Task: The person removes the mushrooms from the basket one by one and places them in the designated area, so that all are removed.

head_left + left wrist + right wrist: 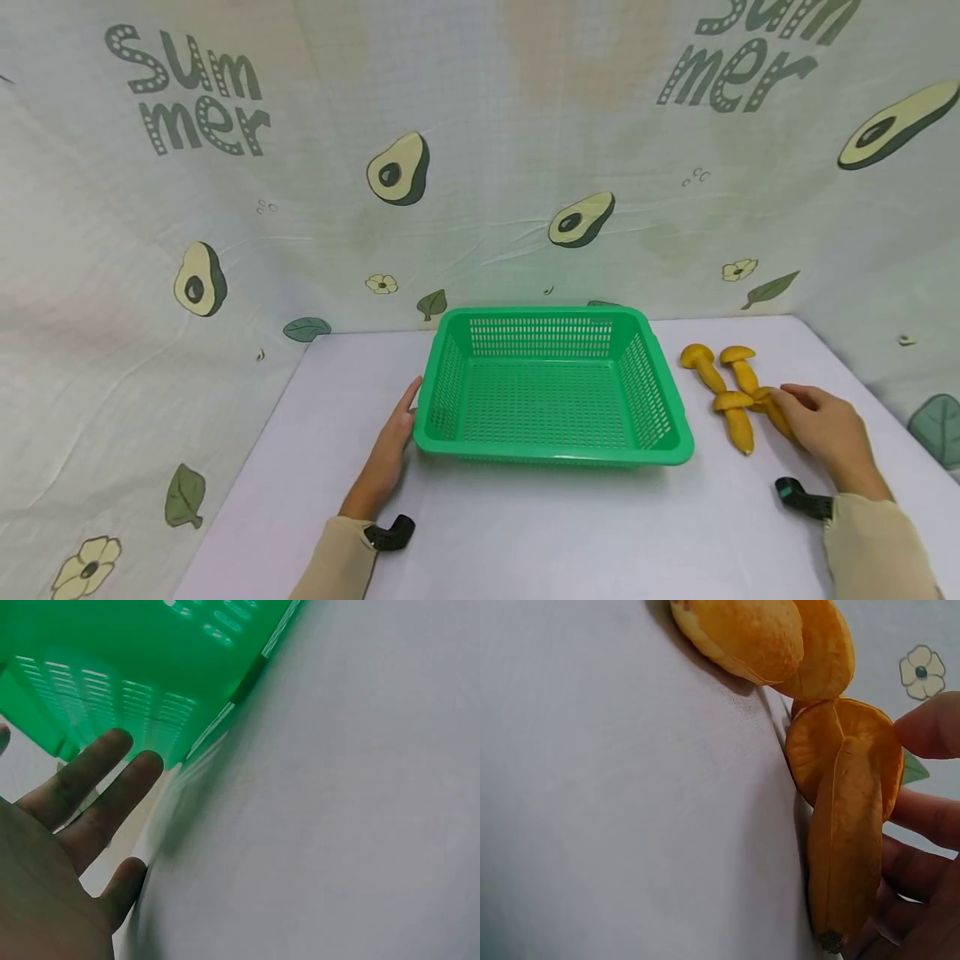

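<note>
The right hand (825, 429) pinches a mushroom (847, 847) by its stem, likely light and soft, while the flat, relaxed left hand (390, 454) touches the basket (450, 400) beside it.

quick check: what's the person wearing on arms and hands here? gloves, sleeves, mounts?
No gloves: both hands are bare. The left hand and right hand come out of beige long sleeves with ribbed cuffs. A small black camera mount is fixed at the left wrist; the right wrist mount is black with a green tip. No rings or watches show.
</note>
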The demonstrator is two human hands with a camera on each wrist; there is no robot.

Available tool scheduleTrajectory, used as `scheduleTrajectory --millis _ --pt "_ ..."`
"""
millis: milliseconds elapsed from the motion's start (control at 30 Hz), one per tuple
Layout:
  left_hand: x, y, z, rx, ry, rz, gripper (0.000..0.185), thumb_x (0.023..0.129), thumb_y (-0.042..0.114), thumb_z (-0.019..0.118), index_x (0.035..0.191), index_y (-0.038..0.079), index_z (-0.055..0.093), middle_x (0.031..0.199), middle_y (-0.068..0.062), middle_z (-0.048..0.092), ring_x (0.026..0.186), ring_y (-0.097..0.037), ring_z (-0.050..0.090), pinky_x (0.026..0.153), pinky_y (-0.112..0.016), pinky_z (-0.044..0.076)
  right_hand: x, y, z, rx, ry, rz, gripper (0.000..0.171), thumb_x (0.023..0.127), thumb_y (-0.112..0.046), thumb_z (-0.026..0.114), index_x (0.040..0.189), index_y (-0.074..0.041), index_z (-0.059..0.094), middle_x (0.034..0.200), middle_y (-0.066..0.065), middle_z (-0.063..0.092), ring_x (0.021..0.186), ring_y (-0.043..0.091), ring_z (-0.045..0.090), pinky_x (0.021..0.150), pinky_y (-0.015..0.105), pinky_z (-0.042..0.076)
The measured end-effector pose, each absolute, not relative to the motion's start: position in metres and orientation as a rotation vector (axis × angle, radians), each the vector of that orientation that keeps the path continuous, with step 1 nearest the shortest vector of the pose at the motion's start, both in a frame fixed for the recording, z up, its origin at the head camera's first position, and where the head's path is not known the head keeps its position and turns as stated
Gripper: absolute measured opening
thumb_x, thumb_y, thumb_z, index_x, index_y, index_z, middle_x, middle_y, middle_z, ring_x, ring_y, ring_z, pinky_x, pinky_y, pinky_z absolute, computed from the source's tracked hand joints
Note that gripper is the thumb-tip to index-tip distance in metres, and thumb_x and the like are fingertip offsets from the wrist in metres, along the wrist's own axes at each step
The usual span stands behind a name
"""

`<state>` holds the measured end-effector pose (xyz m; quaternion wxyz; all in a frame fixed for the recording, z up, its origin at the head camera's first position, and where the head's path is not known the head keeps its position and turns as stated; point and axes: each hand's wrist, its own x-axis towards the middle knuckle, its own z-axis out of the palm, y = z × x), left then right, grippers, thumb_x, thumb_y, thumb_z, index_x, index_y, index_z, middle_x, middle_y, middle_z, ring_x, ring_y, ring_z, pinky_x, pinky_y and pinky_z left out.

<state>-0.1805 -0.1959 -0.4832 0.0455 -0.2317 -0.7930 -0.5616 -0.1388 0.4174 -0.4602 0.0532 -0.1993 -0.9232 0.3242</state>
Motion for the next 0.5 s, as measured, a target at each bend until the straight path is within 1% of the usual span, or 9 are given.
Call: scheduleTrajectory --millis 100,133,233,333,500 --pt "-0.179 -0.198 -0.482 -0.721 -2.405 -1.698 0.05 0.112 0.017 0.018 0.162 0.02 0.021 0.129 -0.011 0.065 0.13 -0.029 0.051 0.114 -0.063 0.015 -0.137 0.418 -0.462 -0.627 -2.791 0.99 0.076 0.103 -0.053 0.038 0.142 0.012 0.043 0.137 0.041 0.041 0.118 0.056 0.039 0.091 0.068 0.036" --pt "-0.179 -0.199 -0.481 -0.728 -2.399 -1.69 0.05 0.112 0.014 0.018 0.161 0.017 0.022 0.127 -0.011 0.066 0.129 -0.028 0.052 0.115 -0.058 0.018 -0.136 0.418 -0.463 -0.63 -2.788 0.986 0.076 0.104 -0.053 0.038 0.142 0.012 0.043 0.137 0.041 0.041 0.118 0.056 0.039 0.09 0.067 0.035" --pt "-0.178 -0.203 -0.48 -0.743 -2.39 -1.665 0.049 0.111 0.01 0.017 0.159 0.012 0.028 0.125 -0.011 0.067 0.124 -0.027 0.056 0.116 -0.04 0.023 -0.135 0.418 -0.464 -0.642 -2.778 0.979 0.074 0.104 -0.051 0.039 0.141 0.012 0.044 0.136 0.041 0.042 0.118 0.056 0.039 0.091 0.067 0.035" --pt "-0.177 -0.209 -0.478 -0.741 -2.396 -1.631 0.048 0.111 0.01 0.017 0.157 0.009 0.033 0.126 -0.012 0.066 0.123 -0.029 0.057 0.113 -0.026 0.024 -0.135 0.419 -0.465 -0.639 -2.765 0.969 0.072 0.104 -0.049 0.04 0.141 0.013 0.045 0.135 0.041 0.043 0.118 0.056 0.04 0.091 0.067 0.035" --pt "-0.172 -0.22 -0.477 -0.668 -2.403 -1.589 0.046 0.111 0.008 0.019 0.152 0.001 0.038 0.128 -0.019 0.064 0.128 -0.039 0.052 0.112 -0.019 0.02 -0.136 0.419 -0.464 -0.601 -2.759 0.972 0.071 0.104 -0.048 0.042 0.141 0.013 0.045 0.134 0.04 0.045 0.117 0.055 0.041 0.091 0.067 0.035"
